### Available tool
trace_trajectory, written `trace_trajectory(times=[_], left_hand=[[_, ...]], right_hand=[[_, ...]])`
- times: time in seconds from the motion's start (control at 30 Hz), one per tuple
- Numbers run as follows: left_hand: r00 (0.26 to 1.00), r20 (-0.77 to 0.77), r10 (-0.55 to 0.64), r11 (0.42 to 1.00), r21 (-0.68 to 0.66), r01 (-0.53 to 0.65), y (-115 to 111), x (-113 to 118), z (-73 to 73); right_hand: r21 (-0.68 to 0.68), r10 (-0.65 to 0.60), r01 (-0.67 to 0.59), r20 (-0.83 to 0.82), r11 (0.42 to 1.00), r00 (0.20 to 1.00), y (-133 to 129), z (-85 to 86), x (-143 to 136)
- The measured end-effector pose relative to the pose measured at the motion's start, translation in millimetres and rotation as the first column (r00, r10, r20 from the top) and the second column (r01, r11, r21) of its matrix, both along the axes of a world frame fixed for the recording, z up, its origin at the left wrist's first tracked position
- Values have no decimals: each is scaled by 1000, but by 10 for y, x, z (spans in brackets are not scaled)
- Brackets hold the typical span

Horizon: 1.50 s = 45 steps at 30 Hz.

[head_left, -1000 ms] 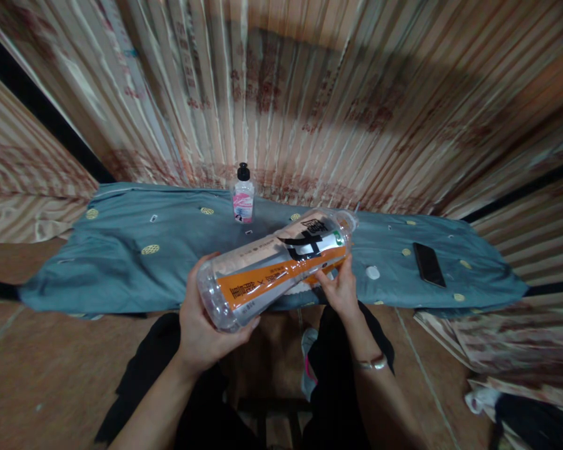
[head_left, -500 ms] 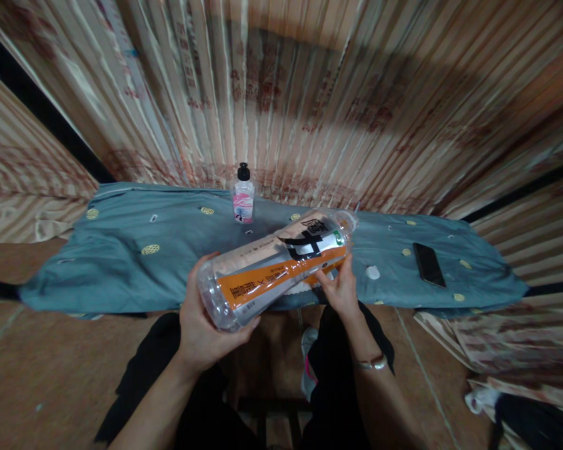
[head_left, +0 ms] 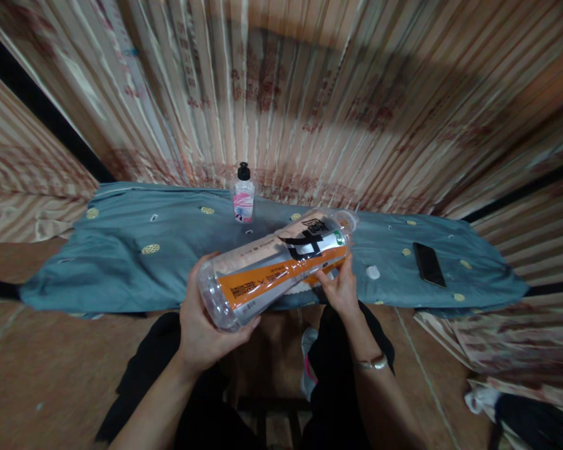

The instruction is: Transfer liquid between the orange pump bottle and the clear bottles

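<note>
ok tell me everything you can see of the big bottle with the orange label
The big bottle looks like clear plastic, its label orange and silver with black lettering. It slants over the blue cloth, neck to the upper right. The left hand cups its base; the right hand holds it nearer the neck. I cannot make out a cap.

The place appeared to be a home: a curtained-off living space. A pleated, printed curtain (head_left: 272, 94) hung along the far edge of the cloth (head_left: 117, 250) and beyond its left and right ends. The cloth was blue-green with yellow prints, similar to bedding. A toiletry-type bottle (head_left: 243, 205) stood near its far edge; a phone (head_left: 429, 264) lay toward its right end.
</note>
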State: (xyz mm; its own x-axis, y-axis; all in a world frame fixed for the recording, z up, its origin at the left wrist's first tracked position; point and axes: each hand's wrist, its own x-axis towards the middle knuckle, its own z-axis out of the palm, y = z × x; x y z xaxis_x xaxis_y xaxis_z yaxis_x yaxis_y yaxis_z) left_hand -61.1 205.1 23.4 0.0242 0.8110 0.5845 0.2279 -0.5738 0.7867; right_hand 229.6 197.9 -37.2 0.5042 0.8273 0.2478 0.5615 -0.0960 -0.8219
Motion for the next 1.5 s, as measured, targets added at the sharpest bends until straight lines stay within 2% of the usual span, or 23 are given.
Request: trace_trajectory(times=[0.23, 0.57, 1.5], left_hand=[[999, 32, -11, 999, -35, 12, -12, -11, -15], [1000, 5, -8, 1000, -14, 8, 2, -14, -38], [1000, 17, -1, 1000, -23, 1, -3, -9, -2]], right_hand=[[22, -13, 12, 14, 1000, 1000, -2, 22, -12], [-3, 2, -2, -5, 1000, 1000, -1, 22, -10], [11, 13, -13, 12, 1000, 1000, -5, 21, -5]])
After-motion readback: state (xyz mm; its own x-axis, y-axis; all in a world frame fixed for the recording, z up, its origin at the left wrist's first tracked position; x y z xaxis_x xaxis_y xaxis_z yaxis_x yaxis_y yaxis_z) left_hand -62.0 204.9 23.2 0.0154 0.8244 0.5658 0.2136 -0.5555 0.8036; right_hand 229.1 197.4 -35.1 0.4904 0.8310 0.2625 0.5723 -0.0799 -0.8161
